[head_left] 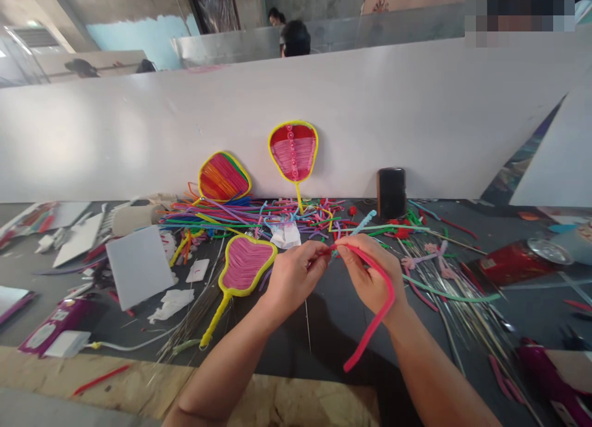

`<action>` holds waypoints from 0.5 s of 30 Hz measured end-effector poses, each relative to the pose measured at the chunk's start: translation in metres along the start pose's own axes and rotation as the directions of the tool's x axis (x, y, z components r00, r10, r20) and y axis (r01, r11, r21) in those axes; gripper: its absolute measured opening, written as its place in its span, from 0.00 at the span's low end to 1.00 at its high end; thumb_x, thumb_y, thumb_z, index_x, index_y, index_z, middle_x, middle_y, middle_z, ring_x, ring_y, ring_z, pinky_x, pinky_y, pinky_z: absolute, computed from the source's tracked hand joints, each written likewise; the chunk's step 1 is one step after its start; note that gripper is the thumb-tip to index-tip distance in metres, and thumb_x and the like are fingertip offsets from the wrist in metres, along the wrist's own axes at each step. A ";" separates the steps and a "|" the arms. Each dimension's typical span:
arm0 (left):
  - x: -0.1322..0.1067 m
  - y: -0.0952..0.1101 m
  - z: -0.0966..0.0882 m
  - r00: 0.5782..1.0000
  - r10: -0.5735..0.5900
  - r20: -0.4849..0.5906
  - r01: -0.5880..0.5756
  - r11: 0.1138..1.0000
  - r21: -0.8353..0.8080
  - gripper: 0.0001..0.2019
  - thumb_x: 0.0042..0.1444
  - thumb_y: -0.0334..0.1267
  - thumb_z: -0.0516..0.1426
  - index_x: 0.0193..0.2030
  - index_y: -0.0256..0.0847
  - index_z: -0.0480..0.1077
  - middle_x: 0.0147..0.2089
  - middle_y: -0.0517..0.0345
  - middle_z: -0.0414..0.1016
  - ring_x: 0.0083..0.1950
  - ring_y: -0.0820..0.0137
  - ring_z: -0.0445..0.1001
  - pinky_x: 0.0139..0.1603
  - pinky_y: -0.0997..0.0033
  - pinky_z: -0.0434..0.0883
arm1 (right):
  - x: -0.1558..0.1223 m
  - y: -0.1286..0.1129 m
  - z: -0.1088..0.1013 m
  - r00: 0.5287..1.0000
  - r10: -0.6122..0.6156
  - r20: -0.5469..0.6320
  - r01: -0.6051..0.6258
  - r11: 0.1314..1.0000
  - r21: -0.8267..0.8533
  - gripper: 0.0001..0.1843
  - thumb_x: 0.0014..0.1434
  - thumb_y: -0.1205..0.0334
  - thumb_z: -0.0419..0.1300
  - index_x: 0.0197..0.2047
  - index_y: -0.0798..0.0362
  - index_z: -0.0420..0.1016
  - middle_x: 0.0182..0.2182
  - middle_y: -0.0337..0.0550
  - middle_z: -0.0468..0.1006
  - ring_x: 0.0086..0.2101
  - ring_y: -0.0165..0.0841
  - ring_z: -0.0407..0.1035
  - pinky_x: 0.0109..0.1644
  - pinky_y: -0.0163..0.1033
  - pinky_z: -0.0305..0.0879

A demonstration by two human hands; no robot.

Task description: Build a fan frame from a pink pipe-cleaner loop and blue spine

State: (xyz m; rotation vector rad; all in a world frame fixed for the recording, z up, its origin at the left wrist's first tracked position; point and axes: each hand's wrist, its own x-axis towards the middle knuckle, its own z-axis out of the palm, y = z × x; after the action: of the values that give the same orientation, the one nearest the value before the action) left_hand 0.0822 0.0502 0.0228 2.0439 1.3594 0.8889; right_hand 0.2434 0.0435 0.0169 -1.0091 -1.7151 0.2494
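Note:
A red pipe cleaner (387,297) runs between my two hands above the dark tabletop. My left hand (298,276) pinches its one end between thumb and fingers. Close beside it, my right hand (370,273) grips the same pipe cleaner, whose long free part bends over the back of that hand and hangs down toward me. Left of my left hand lies a fan-shaped piece (247,265) with a yellow rim and handle and pink strands across it. Two more fan shapes, one pink and red (303,152), one multicoloured (224,177), lean against the white partition.
Loose coloured pipe cleaners (222,212) heap along the partition (139,131). A phone (391,192) stands at the back. On the right are thin metal wires (467,291) and a red can (522,260). A white card (139,266) and a purple tool (55,325) lie left.

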 end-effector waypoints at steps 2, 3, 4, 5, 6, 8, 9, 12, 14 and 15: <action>0.000 -0.001 0.000 1.000 0.016 0.002 -0.016 0.999 0.030 0.08 0.58 0.35 0.53 0.40 0.43 0.73 0.33 0.60 0.78 0.35 0.71 0.75 0.36 0.76 0.65 | -0.001 0.001 0.000 1.000 0.019 0.014 -0.019 1.000 -0.012 0.06 0.63 0.67 0.54 0.38 0.51 0.72 0.31 0.44 0.78 0.33 0.33 0.73 0.37 0.37 0.68; 0.000 -0.001 0.001 1.000 0.027 -0.001 -0.027 0.999 0.046 0.08 0.58 0.35 0.53 0.40 0.42 0.73 0.33 0.59 0.78 0.35 0.71 0.75 0.36 0.76 0.65 | -0.001 0.001 0.000 0.999 0.029 0.020 -0.029 0.999 -0.018 0.06 0.63 0.66 0.54 0.38 0.51 0.72 0.31 0.44 0.78 0.33 0.33 0.74 0.37 0.37 0.69; 0.000 -0.001 0.001 0.999 0.040 -0.005 -0.040 0.997 0.060 0.08 0.58 0.35 0.53 0.40 0.42 0.73 0.33 0.59 0.78 0.36 0.70 0.74 0.36 0.76 0.65 | -0.001 0.001 0.000 0.999 0.037 0.024 -0.037 0.999 -0.024 0.06 0.63 0.66 0.54 0.38 0.51 0.72 0.31 0.44 0.78 0.32 0.33 0.74 0.36 0.37 0.69; 0.000 -0.002 0.001 0.998 0.055 -0.011 -0.054 0.996 0.070 0.08 0.58 0.35 0.53 0.39 0.42 0.73 0.33 0.59 0.78 0.36 0.70 0.74 0.36 0.76 0.65 | -0.002 0.001 0.000 0.999 0.044 0.026 -0.043 0.999 -0.028 0.06 0.64 0.65 0.54 0.38 0.51 0.72 0.31 0.44 0.78 0.31 0.33 0.74 0.36 0.37 0.69; 0.000 -0.002 0.002 0.997 0.069 -0.019 -0.067 0.995 0.080 0.08 0.59 0.35 0.53 0.39 0.43 0.73 0.33 0.58 0.77 0.36 0.70 0.74 0.36 0.75 0.65 | -0.002 0.001 0.000 0.998 0.051 0.029 -0.050 0.998 -0.031 0.06 0.64 0.64 0.53 0.38 0.50 0.72 0.31 0.44 0.78 0.31 0.33 0.74 0.35 0.38 0.69; 0.000 -0.004 0.003 0.995 0.088 -0.039 -0.084 0.992 0.096 0.08 0.59 0.36 0.53 0.38 0.43 0.74 0.33 0.57 0.77 0.36 0.70 0.74 0.36 0.75 0.65 | -0.002 0.001 0.000 0.998 0.058 0.033 -0.057 0.998 -0.029 0.07 0.64 0.64 0.53 0.38 0.50 0.72 0.31 0.44 0.78 0.30 0.33 0.74 0.35 0.38 0.69; 0.000 -0.004 0.003 0.994 0.095 -0.047 -0.090 0.991 0.101 0.08 0.59 0.37 0.53 0.37 0.43 0.74 0.33 0.57 0.77 0.35 0.70 0.74 0.36 0.75 0.65 | -0.001 0.001 0.000 0.998 0.060 0.034 -0.059 0.998 -0.025 0.07 0.64 0.63 0.53 0.38 0.50 0.72 0.31 0.44 0.78 0.30 0.34 0.74 0.35 0.38 0.69; 0.000 -0.006 0.004 0.991 0.121 -0.063 -0.114 0.987 0.113 0.08 0.59 0.37 0.53 0.35 0.42 0.74 0.33 0.57 0.77 0.36 0.69 0.74 0.37 0.74 0.65 | -0.001 0.000 0.000 0.997 0.068 0.037 -0.067 0.998 -0.021 0.07 0.64 0.64 0.54 0.38 0.50 0.73 0.31 0.44 0.78 0.31 0.34 0.74 0.36 0.38 0.70; 0.000 -0.006 0.005 0.988 0.142 -0.061 -0.134 0.984 0.120 0.08 0.59 0.37 0.53 0.34 0.43 0.73 0.32 0.57 0.77 0.36 0.69 0.74 0.38 0.74 0.66 | -0.001 -0.001 0.000 0.996 0.076 0.039 -0.076 0.997 -0.020 0.07 0.64 0.63 0.54 0.38 0.50 0.74 0.31 0.44 0.79 0.31 0.34 0.74 0.37 0.38 0.70; 0.001 -0.006 0.005 0.988 0.147 -0.055 -0.140 0.982 0.124 0.08 0.60 0.36 0.53 0.34 0.43 0.73 0.32 0.57 0.77 0.36 0.69 0.74 0.39 0.73 0.66 | -0.001 -0.001 0.000 0.997 0.073 0.038 -0.073 0.997 -0.015 0.08 0.63 0.63 0.54 0.38 0.50 0.74 0.31 0.44 0.79 0.32 0.34 0.74 0.37 0.39 0.71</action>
State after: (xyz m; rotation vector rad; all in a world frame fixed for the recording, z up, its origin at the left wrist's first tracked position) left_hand 0.0822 0.0527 0.0155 2.2466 1.3413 0.9625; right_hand 0.2424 0.0421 0.0168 -1.0846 -1.7184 0.3059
